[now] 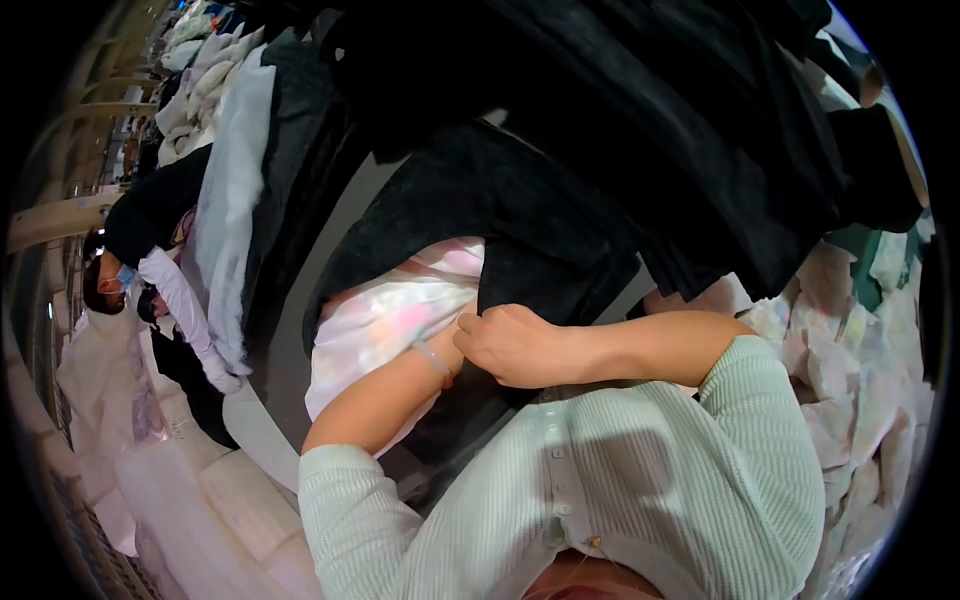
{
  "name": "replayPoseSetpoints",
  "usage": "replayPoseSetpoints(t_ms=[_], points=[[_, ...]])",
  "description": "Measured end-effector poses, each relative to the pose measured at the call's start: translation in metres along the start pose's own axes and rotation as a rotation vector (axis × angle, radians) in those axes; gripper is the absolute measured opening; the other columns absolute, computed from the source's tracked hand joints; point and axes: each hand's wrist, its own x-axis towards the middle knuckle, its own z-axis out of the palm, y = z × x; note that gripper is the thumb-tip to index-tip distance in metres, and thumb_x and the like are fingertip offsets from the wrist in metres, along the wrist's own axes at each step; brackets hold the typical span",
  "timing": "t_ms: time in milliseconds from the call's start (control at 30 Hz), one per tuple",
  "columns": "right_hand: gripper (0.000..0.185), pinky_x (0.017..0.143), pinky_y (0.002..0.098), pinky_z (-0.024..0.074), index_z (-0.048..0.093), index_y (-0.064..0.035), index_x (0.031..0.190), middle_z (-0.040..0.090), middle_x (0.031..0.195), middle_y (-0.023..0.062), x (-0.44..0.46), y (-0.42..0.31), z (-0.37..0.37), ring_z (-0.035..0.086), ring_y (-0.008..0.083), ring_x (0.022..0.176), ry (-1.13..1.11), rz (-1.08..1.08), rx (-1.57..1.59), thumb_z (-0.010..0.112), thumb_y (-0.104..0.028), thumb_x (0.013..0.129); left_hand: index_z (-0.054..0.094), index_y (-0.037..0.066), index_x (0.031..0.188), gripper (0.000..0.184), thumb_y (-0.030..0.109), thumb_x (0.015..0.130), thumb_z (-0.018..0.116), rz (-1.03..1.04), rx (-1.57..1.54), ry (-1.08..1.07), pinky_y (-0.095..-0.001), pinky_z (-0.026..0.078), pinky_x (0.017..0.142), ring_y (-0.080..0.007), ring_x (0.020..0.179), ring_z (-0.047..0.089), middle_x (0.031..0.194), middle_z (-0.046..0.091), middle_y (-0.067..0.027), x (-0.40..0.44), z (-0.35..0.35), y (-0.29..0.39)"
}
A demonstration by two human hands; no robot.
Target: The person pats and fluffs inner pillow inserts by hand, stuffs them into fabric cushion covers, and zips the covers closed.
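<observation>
A black cloth piece point(560, 230) lies in front of me, with a white lining point(370, 335) patterned in pastel pink and yellow showing from under its curved edge. My right hand point(512, 345) is closed at the black cloth's lower edge, its thumb and fingers pinching the fabric. Directly beside it, my left hand point(455, 345) reaches up over the patterned lining, a thin bracelet point(432, 358) around the wrist. The left fingers are hidden behind my right hand and the cloth.
Large black cloth point(620, 110) is heaped across the far side. Grey table surface point(330, 240) shows at left. Beyond it, a masked person point(150, 260) leans near white padding point(240, 190). Pale patterned pieces point(840, 360) pile up at right; whitish bundles point(210, 490) lie at lower left.
</observation>
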Motion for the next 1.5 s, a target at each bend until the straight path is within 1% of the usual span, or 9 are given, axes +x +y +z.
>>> replayPoseSetpoints(t_ms=[467,533,600,700,800,967,1067,1200,1500], points=[[0.022,0.074,0.0396,0.0502,0.053,-0.0069,0.102,0.056,0.101,0.0098,-0.006,0.013,-0.033,0.056,0.0316,0.095,0.198,-0.083,0.035,0.063,-0.004,0.083,0.063,0.003,0.113,0.026,0.004,0.088,0.056,-0.562,-0.792,-0.112,-0.0282,0.049,0.081,-0.0143,0.099,0.059,0.105,0.065,-0.0056,-0.019,-0.052,0.01],[0.024,0.074,0.0418,0.0486,0.052,-0.0062,0.102,0.056,0.097,0.0119,0.002,0.027,-0.025,0.056,0.0338,0.092,0.241,-0.075,0.084,0.064,-0.003,0.082,0.063,-0.001,0.119,0.029,0.0,0.092,0.052,-0.101,-0.799,-0.001,-0.0276,0.047,0.09,-0.0167,0.11,0.058,0.115,0.065,-0.0087,-0.037,-0.07,-0.012],[0.022,0.072,0.0426,0.0475,0.052,-0.0052,0.099,0.056,0.093,0.0133,0.002,0.039,-0.02,0.057,0.0351,0.089,0.146,-0.115,0.021,0.065,-0.002,0.081,0.065,-0.003,0.117,0.029,0.001,0.093,0.049,-0.25,-0.791,0.26,-0.0318,0.042,0.103,-0.022,0.119,0.056,0.126,0.062,-0.0118,-0.085,-0.105,0.017],[0.016,0.069,0.0425,0.0475,0.055,-0.0044,0.091,0.056,0.087,0.0129,0.001,0.045,-0.012,0.058,0.0349,0.084,0.119,-0.083,-0.006,0.065,-0.001,0.08,0.069,-0.002,0.11,0.025,0.012,0.096,0.053,-0.464,-0.644,0.5,-0.0288,0.049,0.091,-0.0191,0.11,0.062,0.119,0.067,-0.0118,-0.164,-0.111,0.085],[0.012,0.067,0.0413,0.0476,0.058,-0.0052,0.088,0.057,0.085,0.0126,0.013,0.027,-0.019,0.059,0.034,0.081,0.061,-0.075,-0.05,0.066,-0.002,0.08,0.071,-0.003,0.104,0.028,0.02,0.099,0.054,-0.582,-1.294,0.361,-0.0295,0.054,0.08,-0.0177,0.092,0.068,0.102,0.072,-0.0104,-0.232,-0.044,0.128],[0.024,0.067,0.0389,0.049,0.061,-0.0078,0.095,0.057,0.092,0.0095,0.039,-0.029,-0.01,0.059,0.0306,0.08,-0.036,-0.168,-0.133,0.074,-0.009,0.075,0.07,0.0,0.102,0.02,0.014,0.092,0.061,-0.953,-0.704,0.63,-0.0344,0.054,0.079,-0.022,0.086,0.069,0.095,0.072,-0.0136,-0.259,0.132,0.069],[0.044,0.073,0.0378,0.0491,0.058,-0.0099,0.106,0.055,0.097,0.0087,0.069,-0.081,0.014,0.058,0.029,0.091,-0.268,-0.392,-0.159,0.081,-0.02,0.07,0.069,-0.002,0.101,0.018,0.009,0.087,0.066,-0.863,-0.287,1.326,-0.0368,0.053,0.08,-0.0284,0.088,0.069,0.094,0.071,-0.0156,-0.234,0.15,0.036],[0.048,0.075,0.038,0.0489,0.054,-0.0089,0.102,0.055,0.097,0.0089,0.125,-0.086,0.035,0.06,0.029,0.091,-0.275,-0.291,-0.391,0.083,-0.02,0.066,0.069,0.002,0.101,0.017,0.007,0.085,0.068,-0.555,-0.228,1.492,-0.0399,0.052,0.082,-0.0381,0.093,0.065,0.096,0.07,-0.0171,-0.222,0.13,0.016],[0.033,0.076,0.039,0.0508,0.059,-0.0067,0.098,0.064,0.092,0.0095,0.158,-0.092,0.029,0.064,0.0297,0.086,-0.222,-0.113,-0.577,0.078,-0.014,0.072,0.066,0.005,0.108,0.025,0.016,0.086,0.065,-0.52,0.22,1.233,-0.0439,0.051,0.084,-0.033,0.097,0.063,0.104,0.067,-0.0134,-0.209,0.114,-0.042]])
